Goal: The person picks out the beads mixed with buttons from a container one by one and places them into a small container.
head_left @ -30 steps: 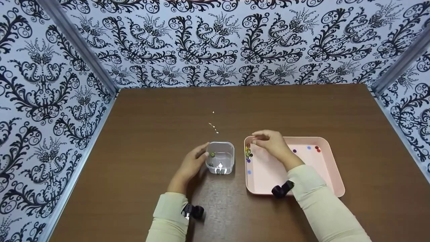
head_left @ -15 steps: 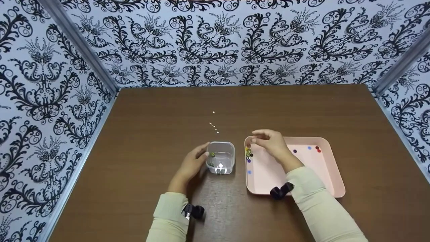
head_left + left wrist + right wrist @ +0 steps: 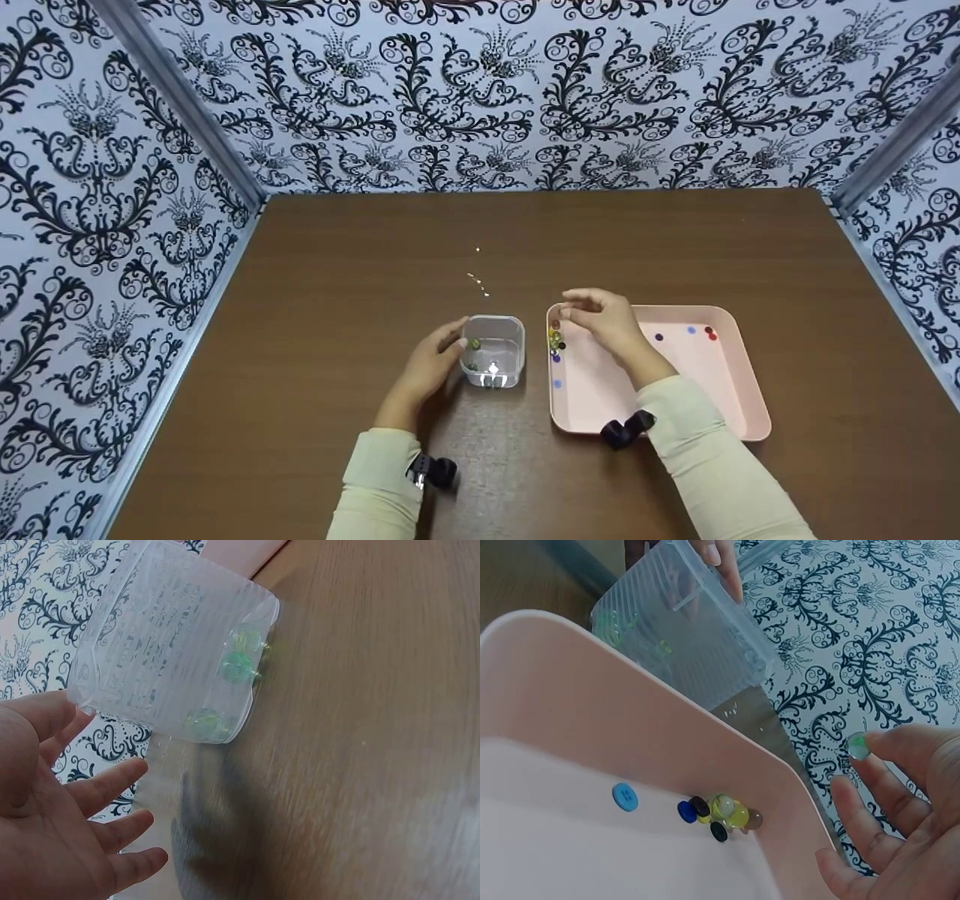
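Observation:
My left hand (image 3: 426, 366) holds the rim of a clear plastic container (image 3: 169, 645) with thumb and index finger, the other fingers spread apart. Several green and yellowish marbles (image 3: 237, 666) lie at the bottom of the container. Over the far left corner of the pink tray (image 3: 600, 405), my right hand (image 3: 611, 319) pinches a clear-and-green marble (image 3: 858, 746) between thumb and index finger. Below it, yellow marbles (image 3: 737, 814) cluster with dark buttons (image 3: 718, 831) along the tray's wall. A light blue button (image 3: 625, 797) lies apart from them.
Further right in the tray are red buttons (image 3: 711, 336), a dark purple button (image 3: 658, 337) and another light blue button (image 3: 691, 330). The brown table (image 3: 337, 255) is bounded by black-and-white patterned walls (image 3: 480, 90). Small white light spots (image 3: 478, 282) show behind the container.
My right wrist has shifted very slightly left while the fingers stay over the tray's corner. The left hand and the container stay where they were.

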`<action>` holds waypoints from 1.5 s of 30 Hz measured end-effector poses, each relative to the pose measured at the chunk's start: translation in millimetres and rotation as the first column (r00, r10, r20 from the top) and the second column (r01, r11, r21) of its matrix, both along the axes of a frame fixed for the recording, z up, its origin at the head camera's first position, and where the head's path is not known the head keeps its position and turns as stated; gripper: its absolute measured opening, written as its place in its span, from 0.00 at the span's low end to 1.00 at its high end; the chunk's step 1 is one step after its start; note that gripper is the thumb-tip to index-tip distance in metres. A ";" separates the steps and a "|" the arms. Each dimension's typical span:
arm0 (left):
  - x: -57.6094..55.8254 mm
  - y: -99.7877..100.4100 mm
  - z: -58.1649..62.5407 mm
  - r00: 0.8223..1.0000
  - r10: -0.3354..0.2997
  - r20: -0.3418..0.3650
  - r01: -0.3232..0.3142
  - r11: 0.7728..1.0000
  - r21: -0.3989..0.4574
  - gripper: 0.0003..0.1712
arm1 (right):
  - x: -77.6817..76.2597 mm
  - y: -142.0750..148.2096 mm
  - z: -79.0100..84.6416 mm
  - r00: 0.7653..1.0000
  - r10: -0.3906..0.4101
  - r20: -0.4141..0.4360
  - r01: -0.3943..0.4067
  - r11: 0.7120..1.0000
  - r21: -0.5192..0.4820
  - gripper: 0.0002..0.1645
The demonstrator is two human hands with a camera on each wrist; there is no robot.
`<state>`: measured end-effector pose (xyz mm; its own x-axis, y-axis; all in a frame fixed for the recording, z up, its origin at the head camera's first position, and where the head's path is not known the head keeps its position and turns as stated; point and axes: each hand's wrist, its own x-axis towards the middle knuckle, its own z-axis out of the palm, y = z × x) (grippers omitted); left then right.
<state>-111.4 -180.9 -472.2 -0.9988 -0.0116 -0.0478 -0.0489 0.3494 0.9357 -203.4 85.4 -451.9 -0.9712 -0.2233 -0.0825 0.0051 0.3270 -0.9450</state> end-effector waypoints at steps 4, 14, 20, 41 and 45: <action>-0.1 0.0 -0.1 1.000 -0.016 -0.009 0.016 1.000 0.010 0.25 | 1.8 -1.0 1.8 1.000 -0.001 0.013 0.001 1.000 -0.026 0.22; -0.4 -1.2 -2.6 0.998 -0.038 -0.042 0.039 0.999 0.011 0.25 | 6.1 -4.1 6.2 1.000 -0.009 0.025 0.010 0.998 -0.062 0.21; -0.9 -1.7 -4.6 0.999 -0.023 -0.030 0.023 1.000 0.005 0.24 | 7.5 -7.1 6.5 1.000 -0.006 0.016 0.007 0.995 -0.100 0.21; -0.5 0.7 -1.3 1.000 0.001 0.000 -0.001 1.000 0.017 0.25 | 13.1 -15.7 12.6 1.000 -0.002 0.013 0.004 0.985 -0.170 0.19; -0.7 0.7 -1.1 1.000 0.007 0.008 -0.007 1.000 0.009 0.25 | 14.4 -16.7 13.9 1.000 0.011 0.005 -0.010 0.984 -0.178 0.19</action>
